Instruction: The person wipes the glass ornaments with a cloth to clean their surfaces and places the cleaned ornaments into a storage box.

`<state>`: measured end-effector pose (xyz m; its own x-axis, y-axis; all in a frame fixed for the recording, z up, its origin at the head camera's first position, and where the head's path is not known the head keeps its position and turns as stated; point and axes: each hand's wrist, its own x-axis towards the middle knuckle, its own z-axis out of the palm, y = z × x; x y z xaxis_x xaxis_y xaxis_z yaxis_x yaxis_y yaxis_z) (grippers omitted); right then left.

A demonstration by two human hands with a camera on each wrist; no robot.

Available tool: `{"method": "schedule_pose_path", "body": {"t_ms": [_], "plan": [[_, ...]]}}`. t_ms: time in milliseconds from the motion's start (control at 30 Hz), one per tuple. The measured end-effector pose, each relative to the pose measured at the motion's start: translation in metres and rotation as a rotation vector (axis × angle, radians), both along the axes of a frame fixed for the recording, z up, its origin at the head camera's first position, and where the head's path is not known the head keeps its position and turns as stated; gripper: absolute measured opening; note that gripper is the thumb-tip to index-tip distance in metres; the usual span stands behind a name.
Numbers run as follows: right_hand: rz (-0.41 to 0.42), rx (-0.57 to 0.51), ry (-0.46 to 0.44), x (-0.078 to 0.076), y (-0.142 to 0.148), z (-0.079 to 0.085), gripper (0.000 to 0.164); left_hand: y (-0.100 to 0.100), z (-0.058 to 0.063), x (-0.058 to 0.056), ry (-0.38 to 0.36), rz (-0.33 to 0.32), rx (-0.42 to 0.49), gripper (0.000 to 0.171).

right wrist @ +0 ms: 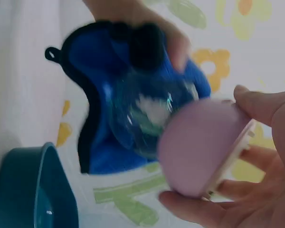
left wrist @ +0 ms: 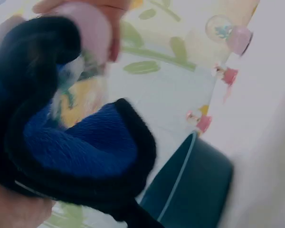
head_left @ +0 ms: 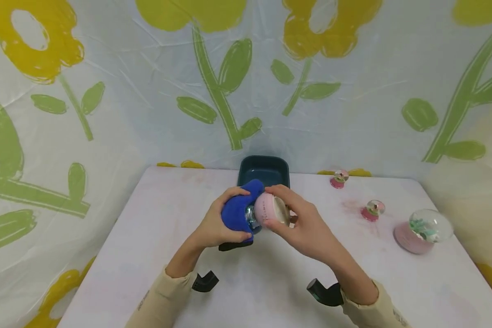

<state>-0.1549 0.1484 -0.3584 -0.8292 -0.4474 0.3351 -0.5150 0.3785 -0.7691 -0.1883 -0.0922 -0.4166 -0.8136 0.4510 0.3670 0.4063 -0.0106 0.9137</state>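
Observation:
A snow globe with a pink base (head_left: 265, 207) is held tilted on its side between both hands. My right hand (head_left: 307, 225) grips it by the base, thumb and fingers spread round the rim. A blue cloth with black edging (right wrist: 97, 85) wraps the clear glass dome (right wrist: 142, 114). Through the cloth, my left hand (head_left: 213, 223) holds the dome, fingers above and thumb below in the head view. Something white and glittery shows inside the glass. The cloth hides part of the dome, and its hanging loop shows in the right wrist view.
Behind the hands stands a dark teal basin (head_left: 264, 159), near the table's back edge. To the right are two small globes with pink bases, one farther back (head_left: 338, 179) and one nearer (head_left: 372, 211). A larger pink-based snow globe (head_left: 414, 237) stands near the right edge.

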Motion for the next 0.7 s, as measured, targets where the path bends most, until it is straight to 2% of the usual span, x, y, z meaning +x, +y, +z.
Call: {"method": "schedule_pose_path", "body": {"t_ms": [100,167,300,400,467,500,600,700], "plan": [[-0.022,0.043,0.244,0.007,-0.008,-0.006,0.061,0.000,-0.003,0.002,-0.031,0.048,0.076,0.080],[-0.023,0.050,0.378,0.010,-0.013,-0.011,0.060,0.000,-0.005,0.003,-0.077,0.049,0.165,0.082],[-0.011,0.028,0.650,0.009,-0.018,-0.024,0.055,-0.001,-0.006,0.004,-0.169,-0.020,0.336,0.081],[0.005,-0.071,0.813,0.002,-0.020,-0.038,0.050,-0.002,-0.006,0.005,-0.232,-0.079,0.427,0.079],[0.021,-0.179,0.829,-0.003,-0.020,-0.047,0.050,-0.002,-0.007,0.007,-0.273,-0.104,0.468,0.079],[0.031,-0.242,0.807,-0.006,-0.021,-0.052,0.052,-0.001,-0.007,0.008,-0.294,-0.115,0.485,0.079],[0.060,-0.422,0.622,-0.010,-0.020,-0.063,0.061,0.001,-0.007,0.010,-0.325,-0.121,0.501,0.079],[0.058,-0.504,0.392,-0.010,-0.017,-0.064,0.065,0.002,-0.005,0.010,-0.305,-0.097,0.484,0.080]]}}
